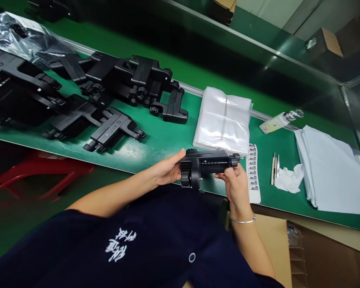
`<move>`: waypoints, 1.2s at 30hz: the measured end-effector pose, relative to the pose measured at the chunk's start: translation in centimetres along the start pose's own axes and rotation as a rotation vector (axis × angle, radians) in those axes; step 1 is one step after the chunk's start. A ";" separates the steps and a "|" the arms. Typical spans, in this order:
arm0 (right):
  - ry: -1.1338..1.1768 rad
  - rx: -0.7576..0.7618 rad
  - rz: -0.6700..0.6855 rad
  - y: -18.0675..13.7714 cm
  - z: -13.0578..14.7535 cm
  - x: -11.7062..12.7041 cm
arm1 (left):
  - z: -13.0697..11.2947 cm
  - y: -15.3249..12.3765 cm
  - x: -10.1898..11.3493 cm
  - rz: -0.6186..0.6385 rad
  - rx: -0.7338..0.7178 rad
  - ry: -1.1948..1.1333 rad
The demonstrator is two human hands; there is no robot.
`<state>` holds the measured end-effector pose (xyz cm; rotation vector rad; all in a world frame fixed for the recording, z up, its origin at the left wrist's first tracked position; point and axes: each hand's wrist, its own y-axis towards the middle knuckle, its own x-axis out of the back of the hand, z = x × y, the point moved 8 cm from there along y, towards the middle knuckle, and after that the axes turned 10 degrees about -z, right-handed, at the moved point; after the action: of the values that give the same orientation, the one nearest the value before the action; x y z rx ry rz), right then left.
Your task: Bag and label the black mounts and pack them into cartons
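Observation:
Between my two hands is a black plastic clamp-type mount [213, 162], held just above the bench's front edge. Its knobs stick out at both ends, and a row of small bright marks runs along its side. My left hand [170, 168] is closed around the left end, thumb on top. On the other end, near a small knob, my right hand [235, 180] grips with thumb and fingers. A stack of clear plastic bags [223, 118] lies right behind the mount. Beside my right hand is a strip of printed labels [252, 172].
More black mounts [111, 130] crowd the green bench [156, 154] on the left, some piled up. To the right are a bottle [277, 121], pen-like tools [274, 170], a crumpled white tissue [289, 178] and white sheets [336, 172]. A red stool [60, 172] stands below at left.

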<state>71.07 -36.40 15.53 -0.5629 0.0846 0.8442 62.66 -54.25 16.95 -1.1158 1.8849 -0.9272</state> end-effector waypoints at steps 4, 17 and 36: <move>-0.305 0.317 0.022 -2.0 3.5 -1.6 | -0.6 1.8 0.1 -0.007 0.055 -0.026; -0.739 0.824 0.087 -5.4 7.2 -4.8 | -1.8 2.6 -1.9 -0.010 0.048 0.018; -0.907 -0.105 -0.580 -6.7 -5.9 20.9 | -8.4 -4.1 -4.4 -0.583 -1.152 1.533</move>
<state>90.83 -28.54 7.43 -0.2332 -0.9154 0.4688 58.44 -50.02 25.35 -1.9258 3.7502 -1.1193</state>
